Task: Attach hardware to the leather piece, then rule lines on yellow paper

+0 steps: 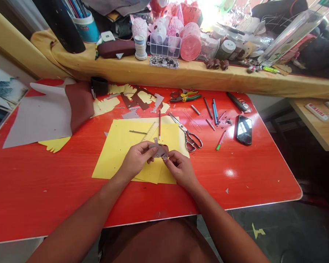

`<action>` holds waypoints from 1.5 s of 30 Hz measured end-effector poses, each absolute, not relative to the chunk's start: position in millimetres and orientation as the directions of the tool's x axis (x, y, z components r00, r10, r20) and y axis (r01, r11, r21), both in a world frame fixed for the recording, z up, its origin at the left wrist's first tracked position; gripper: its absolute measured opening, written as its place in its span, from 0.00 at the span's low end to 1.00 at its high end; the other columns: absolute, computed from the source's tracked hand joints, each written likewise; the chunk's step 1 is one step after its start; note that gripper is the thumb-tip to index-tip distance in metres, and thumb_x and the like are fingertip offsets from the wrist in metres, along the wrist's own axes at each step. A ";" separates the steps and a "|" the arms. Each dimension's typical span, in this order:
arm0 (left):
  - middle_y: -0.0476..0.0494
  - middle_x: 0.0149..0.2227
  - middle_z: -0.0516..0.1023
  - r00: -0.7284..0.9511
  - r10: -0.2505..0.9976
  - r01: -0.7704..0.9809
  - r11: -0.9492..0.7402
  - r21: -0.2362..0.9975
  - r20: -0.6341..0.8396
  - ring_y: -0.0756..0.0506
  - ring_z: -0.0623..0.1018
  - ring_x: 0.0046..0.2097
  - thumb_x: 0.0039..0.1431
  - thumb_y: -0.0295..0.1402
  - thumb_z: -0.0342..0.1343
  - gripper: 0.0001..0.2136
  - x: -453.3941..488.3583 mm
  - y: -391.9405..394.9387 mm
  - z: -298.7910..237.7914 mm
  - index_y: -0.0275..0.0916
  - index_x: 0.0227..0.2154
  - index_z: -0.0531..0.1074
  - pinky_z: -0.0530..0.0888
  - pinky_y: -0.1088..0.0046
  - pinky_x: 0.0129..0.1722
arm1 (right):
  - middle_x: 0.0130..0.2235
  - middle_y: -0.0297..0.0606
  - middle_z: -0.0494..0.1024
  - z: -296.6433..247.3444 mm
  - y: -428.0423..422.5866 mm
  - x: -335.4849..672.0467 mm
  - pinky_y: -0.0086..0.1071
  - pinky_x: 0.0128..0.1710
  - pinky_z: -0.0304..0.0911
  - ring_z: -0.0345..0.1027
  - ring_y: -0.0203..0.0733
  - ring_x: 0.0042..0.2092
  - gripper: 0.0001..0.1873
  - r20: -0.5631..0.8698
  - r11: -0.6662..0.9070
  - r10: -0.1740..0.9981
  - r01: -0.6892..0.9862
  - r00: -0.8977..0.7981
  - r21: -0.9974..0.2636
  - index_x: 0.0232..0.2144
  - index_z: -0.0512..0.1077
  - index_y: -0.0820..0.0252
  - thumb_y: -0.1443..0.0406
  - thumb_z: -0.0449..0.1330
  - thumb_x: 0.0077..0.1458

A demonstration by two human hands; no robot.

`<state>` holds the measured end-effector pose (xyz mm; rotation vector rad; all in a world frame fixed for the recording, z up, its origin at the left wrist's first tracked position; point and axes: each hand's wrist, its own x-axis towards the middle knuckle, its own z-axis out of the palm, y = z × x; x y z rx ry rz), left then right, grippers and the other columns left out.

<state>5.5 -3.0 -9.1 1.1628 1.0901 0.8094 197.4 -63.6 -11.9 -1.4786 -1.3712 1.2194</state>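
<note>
Between my two hands, above the yellow sheets (120,146), is a small grey-brown cut piece (160,150), seemingly leather, with a narrow tab on top and metal snap-like studs near its lower edge. My left hand (138,157) pinches its left side between thumb and fingers. At its lower right corner my right hand (181,168) grips it by the fingertips, close to a stud. Just behind the piece lie a clear ruler (150,132), a red pencil (159,124) and a thin dark rod (137,132). Scissors (188,134) rest to the right, partly on the paper.
Pliers (185,96), pens (214,111), loose small studs (229,121) and a phone (244,130) lie on the red table (71,197). Brown and yellow scraps (139,98) sit at the back, a large grey-brown sheet (44,113) at left. A crowded shelf (115,69) runs behind.
</note>
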 end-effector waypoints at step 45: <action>0.41 0.38 0.81 0.742 0.587 -0.005 0.489 0.872 -0.324 0.42 0.80 0.41 0.56 0.34 0.65 0.06 -6.5 -7.2 3.7 0.39 0.35 0.79 0.76 0.63 0.46 | 0.20 0.26 0.72 15.5 -48.4 210.5 0.27 0.18 0.47 0.52 0.29 0.18 0.22 -0.296 -0.353 0.908 -0.163 -0.298 -0.921 0.32 0.70 0.57 0.46 0.69 0.58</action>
